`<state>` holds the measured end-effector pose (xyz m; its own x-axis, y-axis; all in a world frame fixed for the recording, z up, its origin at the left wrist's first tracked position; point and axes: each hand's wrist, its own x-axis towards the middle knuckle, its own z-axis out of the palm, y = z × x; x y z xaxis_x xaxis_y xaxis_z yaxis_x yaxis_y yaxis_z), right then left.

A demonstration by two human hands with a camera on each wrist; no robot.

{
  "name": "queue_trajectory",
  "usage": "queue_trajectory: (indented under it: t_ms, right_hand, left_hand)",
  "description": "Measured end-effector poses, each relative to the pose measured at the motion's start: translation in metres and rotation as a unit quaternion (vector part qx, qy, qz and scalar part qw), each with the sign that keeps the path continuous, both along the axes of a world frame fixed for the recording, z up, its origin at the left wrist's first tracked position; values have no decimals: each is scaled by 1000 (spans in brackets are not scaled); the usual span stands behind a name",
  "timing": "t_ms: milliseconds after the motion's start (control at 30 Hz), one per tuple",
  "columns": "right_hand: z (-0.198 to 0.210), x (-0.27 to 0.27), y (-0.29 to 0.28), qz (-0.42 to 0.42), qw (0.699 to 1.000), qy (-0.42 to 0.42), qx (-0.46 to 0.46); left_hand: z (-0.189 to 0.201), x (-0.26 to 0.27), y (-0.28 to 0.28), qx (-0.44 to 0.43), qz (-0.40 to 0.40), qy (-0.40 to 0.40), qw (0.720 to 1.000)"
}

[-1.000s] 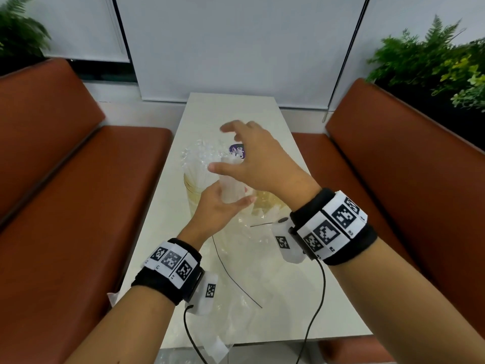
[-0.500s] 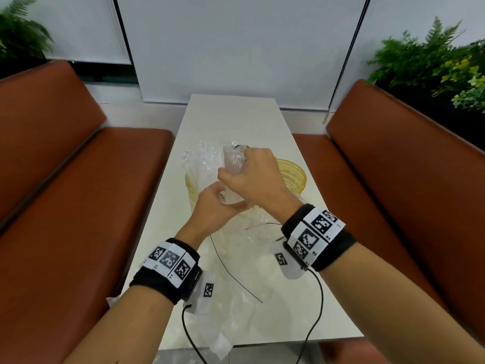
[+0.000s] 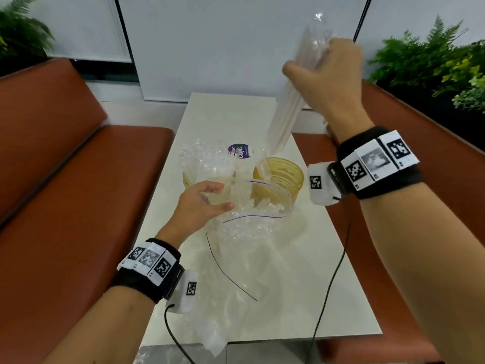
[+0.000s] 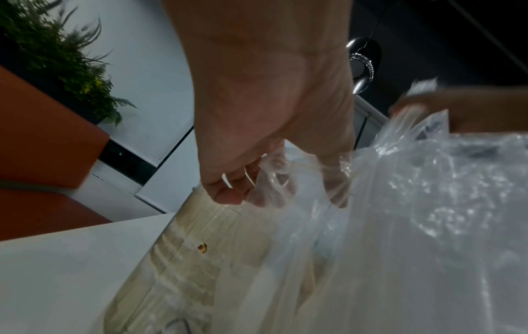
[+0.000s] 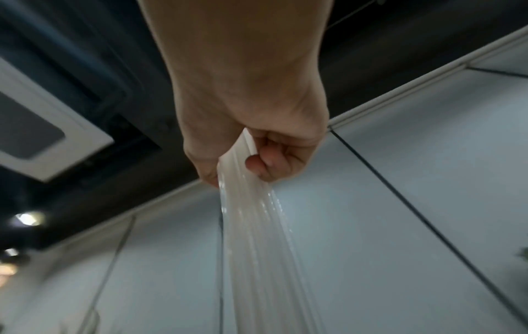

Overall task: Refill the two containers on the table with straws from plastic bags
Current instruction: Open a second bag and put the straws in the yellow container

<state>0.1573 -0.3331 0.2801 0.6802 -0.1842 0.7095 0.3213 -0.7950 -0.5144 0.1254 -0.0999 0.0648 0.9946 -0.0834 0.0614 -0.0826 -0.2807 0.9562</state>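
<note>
Clear straws (image 3: 294, 98) clenched in raised right hand (image 3: 328, 74); left hand (image 3: 202, 203) low, grip pinching plastic bag (image 3: 252, 203).

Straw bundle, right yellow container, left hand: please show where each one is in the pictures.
straw bundle (image 3: 284, 119), head view, middle of the white straws.
right yellow container (image 3: 294, 170), head view, far rim.
left hand (image 3: 200, 203), head view, back of the hand.

On the cream-white desk (image 3: 328, 285) stand two translucent yellow containers (image 3: 286, 174), beside them a clear plastic bag (image 3: 252, 248) edged with a thin purple line, above them milky white straws (image 3: 284, 114), and rust-brown benches (image 3: 65, 206) flank it.
</note>
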Motion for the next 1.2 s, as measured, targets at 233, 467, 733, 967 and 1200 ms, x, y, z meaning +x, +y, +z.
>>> queue_trajectory:
  t_ms: [233, 467, 733, 967, 1200]
  right_hand:
    - [-110, 42, -24, -118, 971, 205, -1]
    - [-168, 37, -21, -105, 929, 355, -12]
    - [-155, 40, -37, -71, 914, 391, 83]
    - [-97, 3, -1, 29, 974, 219, -46]
    - [-106, -59, 63, 87, 814, 419, -393]
  left_hand:
    - [3, -1, 3, 30, 8, -14, 999]
    - [5, -4, 0, 26, 9, -15, 1000]
    - [5, -6, 0, 10, 0, -15, 1000]
    - [10, -10, -2, -31, -9, 15, 999]
    - [13, -12, -8, -28, -16, 1, 999]
